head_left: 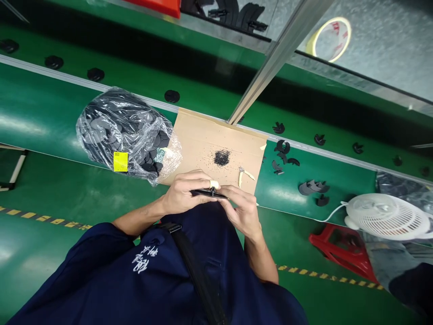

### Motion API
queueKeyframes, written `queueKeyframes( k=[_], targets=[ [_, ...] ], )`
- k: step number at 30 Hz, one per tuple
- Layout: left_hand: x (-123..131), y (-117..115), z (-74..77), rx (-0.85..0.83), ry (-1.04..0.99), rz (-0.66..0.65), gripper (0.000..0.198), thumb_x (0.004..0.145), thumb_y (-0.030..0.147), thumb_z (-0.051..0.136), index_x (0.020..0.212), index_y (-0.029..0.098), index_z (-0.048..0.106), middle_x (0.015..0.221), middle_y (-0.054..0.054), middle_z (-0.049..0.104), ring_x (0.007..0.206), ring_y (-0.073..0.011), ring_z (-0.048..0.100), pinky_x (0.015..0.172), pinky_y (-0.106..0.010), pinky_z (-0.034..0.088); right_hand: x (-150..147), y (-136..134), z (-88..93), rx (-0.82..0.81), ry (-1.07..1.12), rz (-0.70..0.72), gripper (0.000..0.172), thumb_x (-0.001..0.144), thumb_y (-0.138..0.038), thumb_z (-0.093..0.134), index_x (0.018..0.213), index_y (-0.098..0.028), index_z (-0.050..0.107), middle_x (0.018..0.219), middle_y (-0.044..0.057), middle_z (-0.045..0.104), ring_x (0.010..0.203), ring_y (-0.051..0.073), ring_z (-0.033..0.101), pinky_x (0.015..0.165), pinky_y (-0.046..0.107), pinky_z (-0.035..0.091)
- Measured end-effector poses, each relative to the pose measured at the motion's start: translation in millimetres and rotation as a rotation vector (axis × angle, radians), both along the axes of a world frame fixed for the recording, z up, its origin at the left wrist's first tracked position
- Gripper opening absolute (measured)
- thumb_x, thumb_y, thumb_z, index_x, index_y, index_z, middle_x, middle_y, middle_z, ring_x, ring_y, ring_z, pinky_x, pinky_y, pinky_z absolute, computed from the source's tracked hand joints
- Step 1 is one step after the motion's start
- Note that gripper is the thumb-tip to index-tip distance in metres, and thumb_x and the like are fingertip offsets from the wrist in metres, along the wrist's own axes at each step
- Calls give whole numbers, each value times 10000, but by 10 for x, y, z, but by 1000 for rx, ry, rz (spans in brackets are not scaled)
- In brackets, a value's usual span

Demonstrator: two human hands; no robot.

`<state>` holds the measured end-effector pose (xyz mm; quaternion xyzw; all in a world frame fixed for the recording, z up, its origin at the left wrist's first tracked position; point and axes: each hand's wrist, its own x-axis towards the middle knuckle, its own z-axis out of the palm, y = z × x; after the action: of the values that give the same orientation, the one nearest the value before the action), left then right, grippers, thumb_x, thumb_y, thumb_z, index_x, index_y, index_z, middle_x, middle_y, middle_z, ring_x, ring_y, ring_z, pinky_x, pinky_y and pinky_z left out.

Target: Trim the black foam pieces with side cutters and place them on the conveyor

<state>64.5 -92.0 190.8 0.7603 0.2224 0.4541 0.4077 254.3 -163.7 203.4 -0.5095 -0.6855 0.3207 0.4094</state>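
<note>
Both of my hands grip one thin black disc-like plastic part (210, 194), seen nearly edge-on in front of my body. My left hand (186, 192) pinches its left side, and a pale yellow wrap (214, 184) shows at a fingertip near the part's middle. On the other side my right hand (239, 207) has fingers and thumb closed on the right edge. Beyond the hands, a pile of small black bits (222, 157) lies on a cardboard sheet (198, 128). Small pliers with pale yellow handles (245, 175) rest on the cardboard, right of the pile.
A clear plastic bag of black parts (125, 131) stands left of the cardboard. Black pieces (313, 187) lie to the right, near a white fan (389, 215) and red stool (345, 253). A metal post (267, 72) rises behind; a tape roll (331, 39) sits at upper right.
</note>
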Motion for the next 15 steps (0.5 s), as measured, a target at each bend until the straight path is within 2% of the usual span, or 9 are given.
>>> queueKeyframes(
  k=[4,8,11,13,15],
  targets=[
    [-6,-17,8,10,15,15,181,920,278,744,1074,185,751,872,-66,771,765,-145,699,711,-267,567,-3,-11,12,-16,38,1,191,991,-261,629,1107,-240,779,1028,66,805,881,192,774,810,303,643],
    [-24,29,-10,43,65,-67,214,976,276,664,1164,197,730,915,-78,778,828,-162,716,756,-297,576,-18,-18,-38,-6,39,-43,151,959,-258,681,1060,-241,791,995,60,806,852,191,769,795,304,638],
    [-41,71,-15,16,61,-97,225,959,309,690,1152,203,738,918,-77,780,831,-163,710,751,-301,573,-38,-12,-103,22,78,-54,144,957,-256,686,1047,-238,796,966,59,804,832,181,766,775,287,631],
    [-52,94,-8,-54,30,-110,285,912,411,735,1097,196,760,887,-77,774,808,-169,693,743,-309,571,-45,-3,-143,39,132,-51,144,964,-273,677,1030,-237,800,958,61,803,826,177,764,762,281,626],
    [-64,112,0,-188,-34,-178,443,909,577,662,1057,176,778,888,-101,767,826,-188,689,759,-331,577,-45,7,-175,20,189,-49,157,970,-319,671,999,-241,804,943,60,802,823,182,764,754,290,624]
  ],
)
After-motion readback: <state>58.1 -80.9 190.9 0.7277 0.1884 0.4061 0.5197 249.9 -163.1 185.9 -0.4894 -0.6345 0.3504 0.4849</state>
